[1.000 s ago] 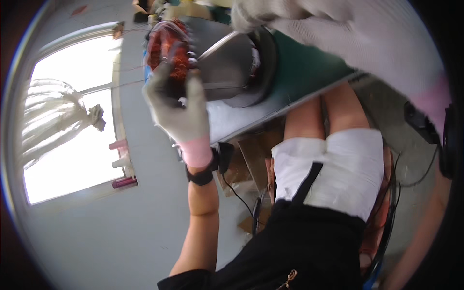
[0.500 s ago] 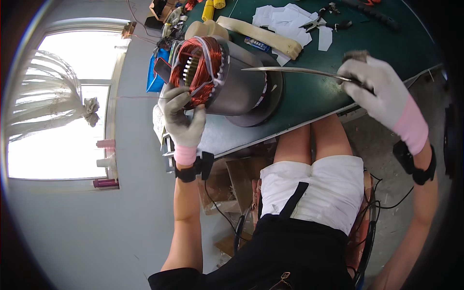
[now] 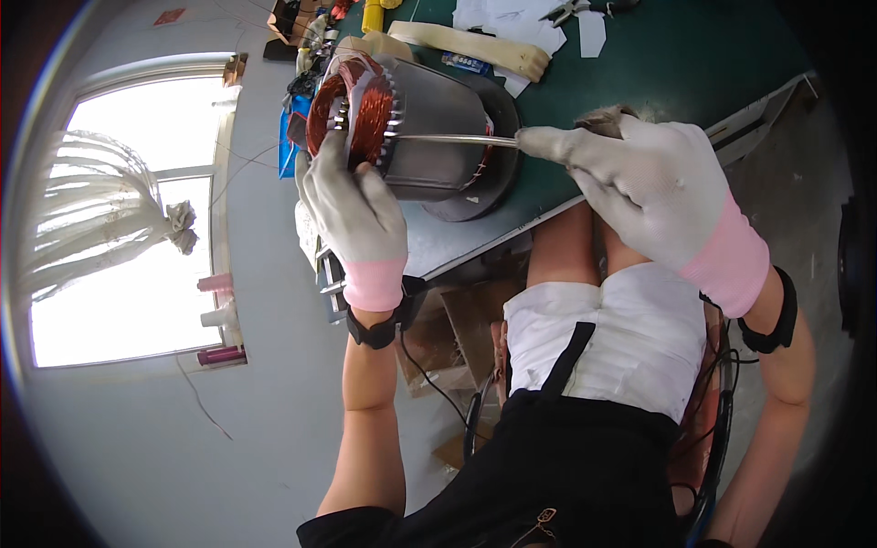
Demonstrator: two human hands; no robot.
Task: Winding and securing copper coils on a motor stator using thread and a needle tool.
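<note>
A grey motor stator (image 3: 443,137) lies on its side, its copper windings (image 3: 371,119) toward the left and pale slot tips ringing the end. My gloved left hand (image 3: 352,201) grips the near side of the windings, its fingertips partly hidden behind them. A long, thin metal rod (image 3: 457,139) is held in my gloved right hand (image 3: 644,178), its far end at the edge of the windings next to the slot tips. Whether the tip goes beneath the copper is hard to see. Behind the right fingers, a brown fuzzy-looking thing (image 3: 607,119) is half hidden.
The stator sits by a dark round base (image 3: 505,173) on a green table (image 3: 676,73). Beyond it are a cream curved bar (image 3: 475,46), white paper sheets (image 3: 512,23), pliers (image 3: 571,9) and a blue tube (image 3: 466,62). A curtained window (image 3: 128,210) is on the left.
My right hand has moved left and nearer, bringing the rod's end from over the stator's body to the windings' edge. My left fingers have closed in on the coil. The whole view has shifted slightly.
</note>
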